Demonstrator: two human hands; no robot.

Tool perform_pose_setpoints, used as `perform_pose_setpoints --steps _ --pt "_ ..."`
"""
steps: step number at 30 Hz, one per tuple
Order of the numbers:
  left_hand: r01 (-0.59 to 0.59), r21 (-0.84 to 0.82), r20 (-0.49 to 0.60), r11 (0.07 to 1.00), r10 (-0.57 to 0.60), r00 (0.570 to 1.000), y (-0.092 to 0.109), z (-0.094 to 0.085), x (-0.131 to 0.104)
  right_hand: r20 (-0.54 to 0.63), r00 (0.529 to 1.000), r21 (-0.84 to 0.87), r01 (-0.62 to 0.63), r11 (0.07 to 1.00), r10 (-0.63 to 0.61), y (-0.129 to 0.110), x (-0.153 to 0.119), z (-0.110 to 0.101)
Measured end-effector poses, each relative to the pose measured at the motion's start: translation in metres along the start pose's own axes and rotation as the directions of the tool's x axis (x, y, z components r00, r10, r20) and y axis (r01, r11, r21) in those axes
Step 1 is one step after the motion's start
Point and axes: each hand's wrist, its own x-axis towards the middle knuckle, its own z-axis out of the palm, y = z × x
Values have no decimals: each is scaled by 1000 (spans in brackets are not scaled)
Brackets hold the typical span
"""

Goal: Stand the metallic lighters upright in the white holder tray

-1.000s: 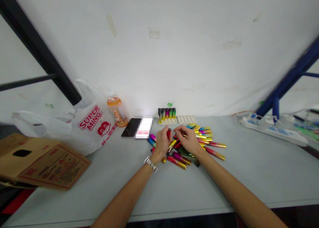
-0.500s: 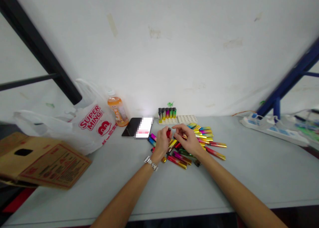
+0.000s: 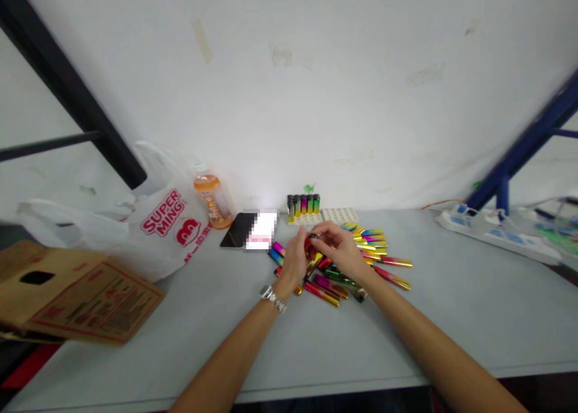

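My left hand, with a metal watch at the wrist, is closed around a red lighter with a dark top. Against it, my right hand has its fingers bent at the lighter's top, its thumb and index finger meeting there. Loose shiny lighters in red, gold, purple and green lie under and around both hands. Behind them several lighters stand upright in the left part of a pale holder with rows of holes.
A dark tablet or phone with a blurred bright part lies left of the hands. Further left are an orange drink bottle, a white plastic bag and a cardboard box. Power strips lie at the right.
My right hand has come closer to my left, its fingers now at the lighter's top. My left hand still holds the red lighter. The upright lighters look the same.
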Motion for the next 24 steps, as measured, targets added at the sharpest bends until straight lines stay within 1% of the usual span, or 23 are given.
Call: perform_pose_setpoints --steps 2,4,7,10,12,15,17,18,20,24 --pt "-59 87 -13 994 60 998 5 -3 0 21 999 43 -51 998 50 0 3 -2" --pt "-125 175 -55 977 136 989 10 -8 1 14 998 53 -68 996 67 1 9 -6" --pt "-171 290 -110 942 210 972 14 -19 1 -10 999 44 -47 998 47 2 24 -13" --pt "-177 392 -98 903 232 968 13 -31 -5 27 1000 12 -2 1000 2 9 48 -19" --pt "-191 488 -54 851 248 967 12 -37 -11 65 997 -44 40 998 -37 16 65 -21" --pt "-283 656 127 700 267 955 8 -36 -21 121 990 -211 100 972 -75 28 90 -18" --pt "-334 708 208 623 268 941 5 -31 -25 160 983 -333 137 933 -88 35 103 -14" --pt "-349 722 225 598 274 935 4 -29 -26 179 980 -387 155 909 -91 38 108 -12" --pt "-363 730 246 579 274 930 1 -24 -25 206 974 -460 178 870 -90 42 116 -7" --pt "-379 738 262 558 279 924 1 -22 -22 211 973 -500 186 846 -89 45 124 -1"
